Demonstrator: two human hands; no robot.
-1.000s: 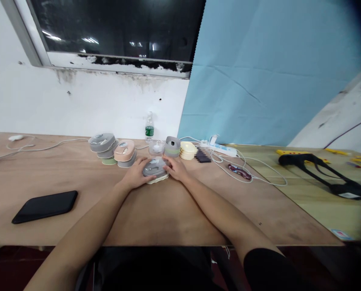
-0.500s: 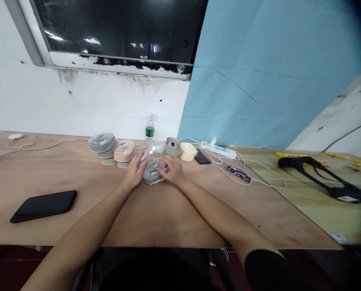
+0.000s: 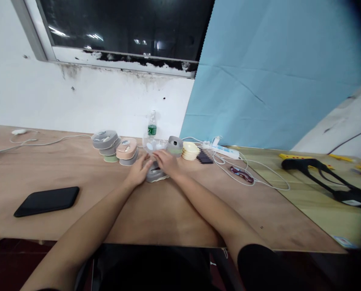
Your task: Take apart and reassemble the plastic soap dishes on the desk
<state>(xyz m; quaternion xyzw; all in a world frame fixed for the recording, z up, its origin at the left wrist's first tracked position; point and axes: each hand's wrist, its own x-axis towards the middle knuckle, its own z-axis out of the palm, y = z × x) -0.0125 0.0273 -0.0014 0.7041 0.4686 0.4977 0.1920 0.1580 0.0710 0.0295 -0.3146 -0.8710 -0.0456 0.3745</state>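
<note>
A grey oval plastic box lid with a slot in its top rests on the table, partly covered by my hands. Behind it a clear plastic cover stands tilted up, its lower edge hidden by fingers. My left hand curls round the left side of the grey lid, thumb toward the middle. From the right, my right hand reaches over the lid, its closed fingers at the foot of the clear cover. The fingertips of both hands nearly meet, and their exact contact is hidden.
Left of my hands stand stacked grey boxes and peach boxes. A bottle, a grey ring-shaped piece, yellow pieces and a power strip with cables lie behind. A black phone lies front left.
My right hand has moved left and inward over the grey lid, closing toward my left hand. The clear cover now stands more upright and farther left. The view has shifted slightly.
</note>
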